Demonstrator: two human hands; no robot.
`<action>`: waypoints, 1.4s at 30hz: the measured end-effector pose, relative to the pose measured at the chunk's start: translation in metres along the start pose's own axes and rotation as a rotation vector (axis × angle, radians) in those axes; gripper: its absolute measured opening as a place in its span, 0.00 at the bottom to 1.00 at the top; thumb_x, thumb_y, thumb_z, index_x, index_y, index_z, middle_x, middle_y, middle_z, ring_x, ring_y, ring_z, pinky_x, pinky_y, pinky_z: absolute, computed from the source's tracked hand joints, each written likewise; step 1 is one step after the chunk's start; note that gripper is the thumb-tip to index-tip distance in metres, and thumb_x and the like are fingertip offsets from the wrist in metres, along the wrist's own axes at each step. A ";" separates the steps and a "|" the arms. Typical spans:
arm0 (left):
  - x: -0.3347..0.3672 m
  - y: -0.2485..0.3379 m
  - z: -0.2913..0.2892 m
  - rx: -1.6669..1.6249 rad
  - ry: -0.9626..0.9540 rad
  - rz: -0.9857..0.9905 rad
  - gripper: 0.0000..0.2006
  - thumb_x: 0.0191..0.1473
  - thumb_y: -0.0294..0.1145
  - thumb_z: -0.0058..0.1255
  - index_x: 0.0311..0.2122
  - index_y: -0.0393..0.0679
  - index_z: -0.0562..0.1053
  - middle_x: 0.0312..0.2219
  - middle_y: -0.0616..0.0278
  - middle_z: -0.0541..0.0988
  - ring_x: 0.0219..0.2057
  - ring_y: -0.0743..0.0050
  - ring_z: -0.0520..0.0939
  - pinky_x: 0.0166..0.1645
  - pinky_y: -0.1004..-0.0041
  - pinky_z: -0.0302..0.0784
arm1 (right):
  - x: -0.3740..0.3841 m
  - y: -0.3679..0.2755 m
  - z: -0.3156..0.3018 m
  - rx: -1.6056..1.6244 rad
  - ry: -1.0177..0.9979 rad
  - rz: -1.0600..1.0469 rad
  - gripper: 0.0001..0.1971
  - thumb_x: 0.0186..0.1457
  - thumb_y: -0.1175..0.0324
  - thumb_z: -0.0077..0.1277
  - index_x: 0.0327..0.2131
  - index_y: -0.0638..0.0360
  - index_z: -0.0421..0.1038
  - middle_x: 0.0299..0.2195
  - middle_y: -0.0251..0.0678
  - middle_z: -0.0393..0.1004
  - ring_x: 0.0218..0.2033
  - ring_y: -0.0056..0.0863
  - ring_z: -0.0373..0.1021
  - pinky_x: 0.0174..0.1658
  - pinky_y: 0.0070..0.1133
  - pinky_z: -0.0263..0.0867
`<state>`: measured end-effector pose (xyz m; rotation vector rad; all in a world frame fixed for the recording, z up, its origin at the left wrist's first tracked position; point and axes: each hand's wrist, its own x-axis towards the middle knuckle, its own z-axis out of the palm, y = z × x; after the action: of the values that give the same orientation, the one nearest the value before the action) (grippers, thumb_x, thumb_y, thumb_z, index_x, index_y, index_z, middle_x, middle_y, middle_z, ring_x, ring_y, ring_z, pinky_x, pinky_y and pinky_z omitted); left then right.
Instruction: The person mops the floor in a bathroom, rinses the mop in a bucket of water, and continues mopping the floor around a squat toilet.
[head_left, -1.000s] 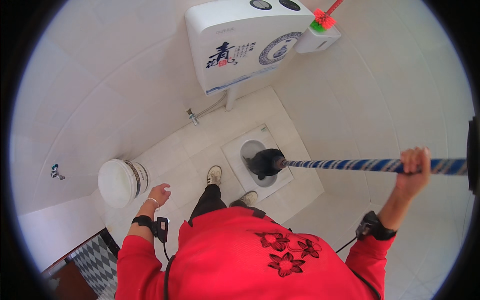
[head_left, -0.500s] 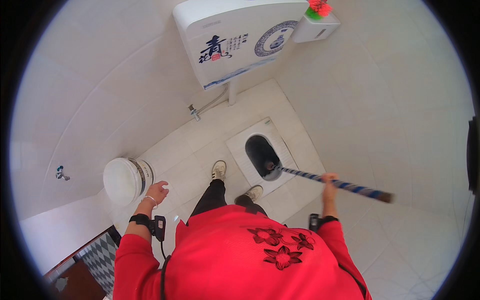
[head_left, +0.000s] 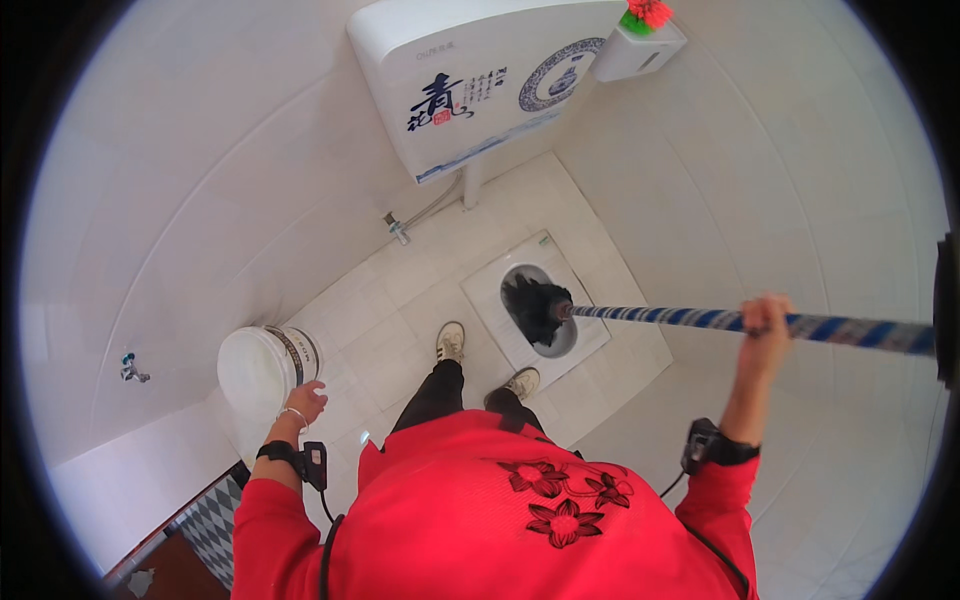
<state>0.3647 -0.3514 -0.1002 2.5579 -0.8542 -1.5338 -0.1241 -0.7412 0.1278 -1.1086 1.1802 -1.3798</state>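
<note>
My right hand (head_left: 766, 325) is wrapped round the blue-and-white striped handle of a mop (head_left: 660, 315), which slants across from the right. Its dark, shaggy head (head_left: 535, 308) sits in the bowl of a white squat toilet (head_left: 590, 340), covering much of the basin. My left hand (head_left: 306, 402) holds nothing; its fingers are loosely bent and apart. It hovers close to a white bucket (head_left: 252, 372) with a patterned band, and whether it touches the bucket I cannot tell.
A white cistern (head_left: 480, 110) with blue decoration hangs on the far wall, above a pipe and a small valve (head_left: 398, 230). A tap (head_left: 132, 368) juts from the left wall. Beside the cistern, a white wall box (head_left: 638, 55) bears a red flower. My shoes (head_left: 451, 342) stand left of the toilet.
My right hand has moved right and up the picture with the mop handle. The mop's dark head has risen into fuller view in the bowl. My left hand has shifted slightly down the picture.
</note>
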 end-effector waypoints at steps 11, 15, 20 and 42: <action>0.042 0.071 -0.035 0.064 -0.023 0.242 0.16 0.41 0.31 0.46 0.39 0.43 0.67 0.20 0.54 0.75 0.25 0.65 0.76 0.32 0.73 0.70 | 0.006 0.011 -0.122 -0.190 0.206 -0.040 0.14 0.51 0.67 0.37 0.14 0.54 0.53 0.11 0.25 0.48 0.15 0.19 0.48 0.25 0.20 0.53; 0.046 0.071 -0.037 0.063 -0.006 0.264 0.16 0.40 0.32 0.46 0.39 0.43 0.67 0.21 0.53 0.74 0.25 0.63 0.75 0.32 0.72 0.70 | -0.050 0.197 -0.084 -0.427 0.175 0.048 0.07 0.46 0.70 0.45 0.18 0.56 0.60 0.17 0.29 0.62 0.22 0.18 0.59 0.30 0.17 0.57; 0.029 0.029 -0.054 0.084 0.141 0.239 0.15 0.39 0.31 0.46 0.36 0.42 0.68 0.19 0.53 0.74 0.24 0.60 0.75 0.31 0.72 0.70 | -0.122 0.291 -0.027 -0.615 0.053 -0.028 0.08 0.44 0.74 0.46 0.17 0.58 0.58 0.15 0.29 0.61 0.20 0.18 0.58 0.27 0.16 0.58; -0.059 0.000 0.043 -0.217 0.151 0.140 0.15 0.40 0.29 0.45 0.38 0.41 0.67 0.20 0.56 0.75 0.21 0.72 0.76 0.29 0.75 0.70 | -0.008 -0.054 -0.103 0.007 -0.121 0.014 0.12 0.48 0.70 0.39 0.14 0.54 0.51 0.10 0.27 0.50 0.14 0.20 0.50 0.27 0.20 0.53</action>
<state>0.3084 -0.3127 -0.0743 2.3696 -0.7833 -1.2975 -0.2309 -0.7192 0.1687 -1.1598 1.0936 -1.2869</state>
